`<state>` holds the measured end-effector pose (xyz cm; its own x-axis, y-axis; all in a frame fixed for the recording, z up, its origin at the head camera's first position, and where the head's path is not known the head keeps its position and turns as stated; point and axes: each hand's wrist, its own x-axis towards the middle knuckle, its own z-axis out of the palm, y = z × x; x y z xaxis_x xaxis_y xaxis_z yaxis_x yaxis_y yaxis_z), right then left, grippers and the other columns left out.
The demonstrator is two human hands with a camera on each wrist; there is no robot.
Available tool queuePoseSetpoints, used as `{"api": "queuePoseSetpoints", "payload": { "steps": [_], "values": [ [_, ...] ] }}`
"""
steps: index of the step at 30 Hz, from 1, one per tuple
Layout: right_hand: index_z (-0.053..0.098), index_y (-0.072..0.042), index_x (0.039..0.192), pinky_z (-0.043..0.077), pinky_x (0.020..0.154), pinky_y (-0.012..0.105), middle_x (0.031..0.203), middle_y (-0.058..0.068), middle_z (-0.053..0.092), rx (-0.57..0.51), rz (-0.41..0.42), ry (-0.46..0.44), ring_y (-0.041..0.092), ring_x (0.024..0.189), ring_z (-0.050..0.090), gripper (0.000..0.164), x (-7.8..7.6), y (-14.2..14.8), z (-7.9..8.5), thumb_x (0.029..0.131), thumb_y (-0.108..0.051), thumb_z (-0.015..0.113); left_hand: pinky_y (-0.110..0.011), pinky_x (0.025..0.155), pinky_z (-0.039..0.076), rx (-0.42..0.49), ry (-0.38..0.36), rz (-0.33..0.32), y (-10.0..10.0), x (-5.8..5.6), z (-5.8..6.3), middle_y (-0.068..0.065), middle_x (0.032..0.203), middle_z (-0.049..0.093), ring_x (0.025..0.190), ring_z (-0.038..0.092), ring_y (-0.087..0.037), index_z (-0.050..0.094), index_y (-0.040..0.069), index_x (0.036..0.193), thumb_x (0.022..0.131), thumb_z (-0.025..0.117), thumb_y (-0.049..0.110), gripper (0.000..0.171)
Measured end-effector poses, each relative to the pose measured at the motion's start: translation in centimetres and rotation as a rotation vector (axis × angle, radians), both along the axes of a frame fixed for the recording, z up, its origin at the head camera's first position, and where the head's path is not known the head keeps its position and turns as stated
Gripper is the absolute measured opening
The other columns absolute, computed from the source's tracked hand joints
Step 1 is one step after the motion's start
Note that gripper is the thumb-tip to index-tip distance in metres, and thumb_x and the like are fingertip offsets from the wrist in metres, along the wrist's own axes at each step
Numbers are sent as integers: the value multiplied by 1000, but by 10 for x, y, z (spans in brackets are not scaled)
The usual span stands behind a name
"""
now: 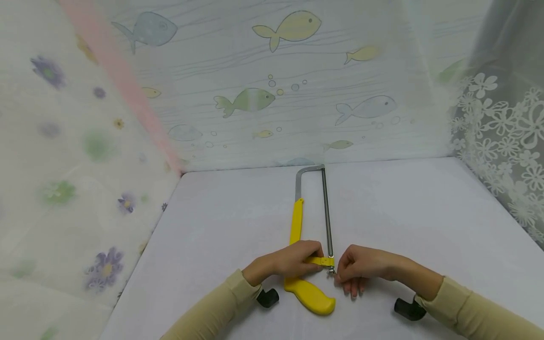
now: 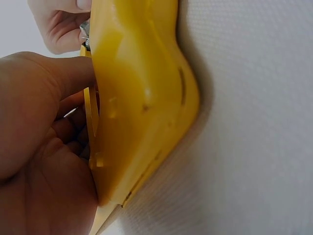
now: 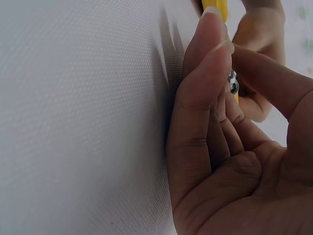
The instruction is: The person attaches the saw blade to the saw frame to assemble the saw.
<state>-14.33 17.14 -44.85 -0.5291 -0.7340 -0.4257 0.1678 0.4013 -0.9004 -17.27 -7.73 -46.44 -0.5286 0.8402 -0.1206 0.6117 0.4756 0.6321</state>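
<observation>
I judge I am setting the tension of the blade (image 1: 327,212) on the hacksaw (image 1: 296,222) lying on the table (image 1: 212,226), left hand (image 1: 297,259) gripping its frame, right hand (image 1: 363,264) bent beside the wing nut (image 1: 331,271), pinch unclear, a steady twist called for next.

Worn: plain beige sleeves (image 1: 208,309), seamed cuffs (image 1: 244,282); one black, rounded unit (image 1: 268,298) by each cuff. Left hand (image 1: 297,259), right hand (image 1: 365,264) bare. Right fingernails (image 3: 212,10) slightly long.
</observation>
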Motion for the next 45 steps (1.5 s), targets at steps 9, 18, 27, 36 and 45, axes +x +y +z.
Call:
{"api": "queuePoseSetpoints", "payload": {
  "steps": [9,18,27,36,45],
  "values": [
    [74,7,85,51,51,21,72,11,71,5,9,14,12,56,65,31,0,-5,-2,97,-22,71,-15,80,45,2,-3,-2,0,0,0,9,96,57,87,50,-3,58,14,106,102,65,18,9],
    [73,7,84,49,48,20,71,12,72,30,-30,12,11,54,65,42,2,-9,3,99,-31,69,-15,81,45,-2,-8,-1,0,0,0,8,97,59,87,51,-3,59,13,108,103,64,18,9],
    [74,7,85,49,48,20,71,11,72,16,-25,2,11,53,65,40,0,-10,0,99,-30,69,-15,81,45,1,-16,3,0,0,-1,9,97,58,87,51,-3,58,14,106,103,64,18,8],
    [75,4,86,50,50,21,73,12,72,19,-10,19,12,56,66,35,-1,-4,-1,99,-28,68,-15,81,44,-17,9,6,1,0,1,8,97,58,88,51,-4,58,14,107,103,64,19,9],
    [73,5,89,51,51,21,73,11,71,17,-20,42,12,57,66,26,0,3,-1,98,-19,69,-15,81,45,-15,2,14,0,1,-1,9,96,57,87,51,-4,58,15,107,103,65,19,9]
  ]
}}
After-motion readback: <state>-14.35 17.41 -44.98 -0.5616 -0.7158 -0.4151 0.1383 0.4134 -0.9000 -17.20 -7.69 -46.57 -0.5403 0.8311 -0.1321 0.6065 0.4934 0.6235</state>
